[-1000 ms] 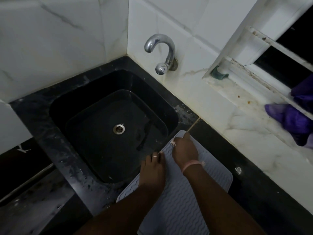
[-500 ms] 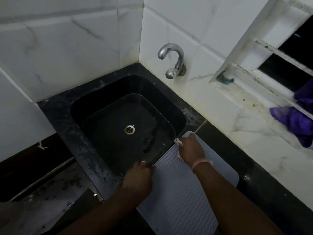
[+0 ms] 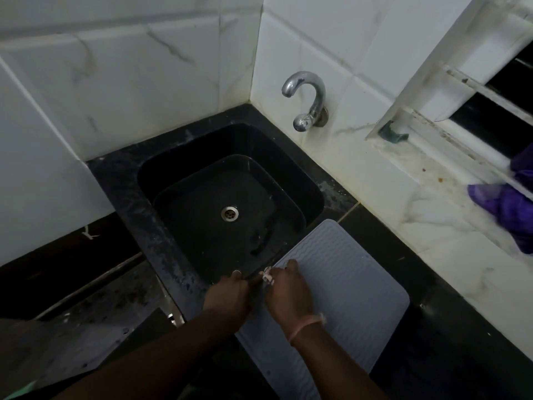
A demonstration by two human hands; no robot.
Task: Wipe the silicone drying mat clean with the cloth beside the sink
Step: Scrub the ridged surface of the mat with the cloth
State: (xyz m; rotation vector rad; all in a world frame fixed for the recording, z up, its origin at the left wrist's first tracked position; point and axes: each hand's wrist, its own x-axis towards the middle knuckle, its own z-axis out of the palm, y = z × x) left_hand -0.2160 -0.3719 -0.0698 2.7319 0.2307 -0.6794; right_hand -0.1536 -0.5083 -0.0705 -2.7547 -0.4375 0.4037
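Now the right hand (image 3: 288, 293) has slid back along the mat's sink-side edge, from the far corner toward the body. It pinches a small pale cloth (image 3: 267, 275), so that strip looks wiped. The left hand (image 3: 227, 293) has moved in close beside it, fingers curled on the mat's edge by the sink (image 3: 161, 180). The grey mat (image 3: 340, 272) has wavy lines and lies flat on the black counter (image 3: 403, 238), right of the sink.

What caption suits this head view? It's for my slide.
Right hand presses a small pale cloth onto the ridged grey silicone mat beside the black sink.
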